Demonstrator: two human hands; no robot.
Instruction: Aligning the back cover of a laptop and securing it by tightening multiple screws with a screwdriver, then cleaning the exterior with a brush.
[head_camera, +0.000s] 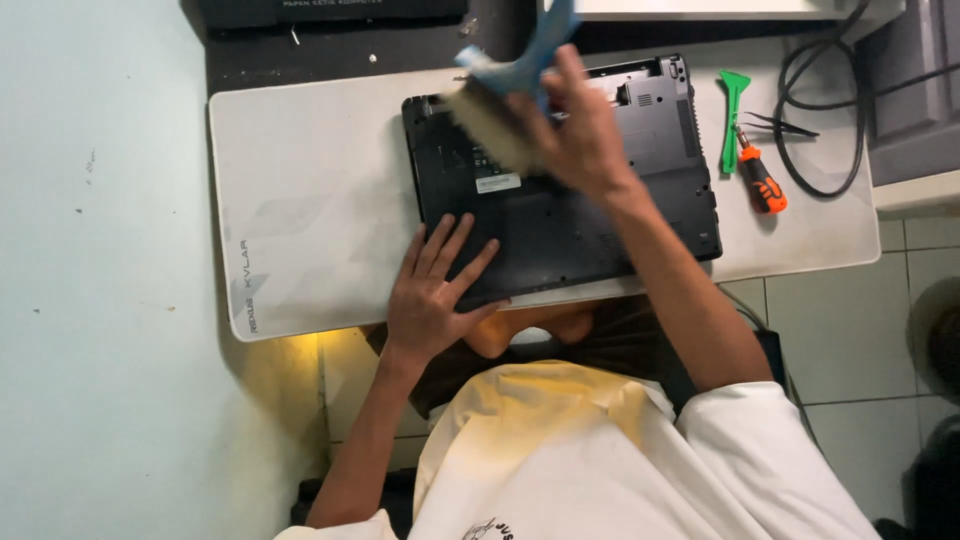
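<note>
A black laptop (590, 215) lies bottom side up on a white mat (320, 200). My left hand (435, 290) rests flat on the laptop's near left corner, fingers spread. My right hand (580, 130) grips a brush (500, 105) with a blue handle and pale bristles, held blurred over the laptop's far left part. Whether the bristles touch the laptop is unclear.
A green plastic pry tool (732, 115), an orange-handled screwdriver (760, 180) and tweezers (785, 125) lie on the mat right of the laptop. A looped black cable (815, 110) lies at the far right. A pale wall runs along the left; tiled floor lies to the right.
</note>
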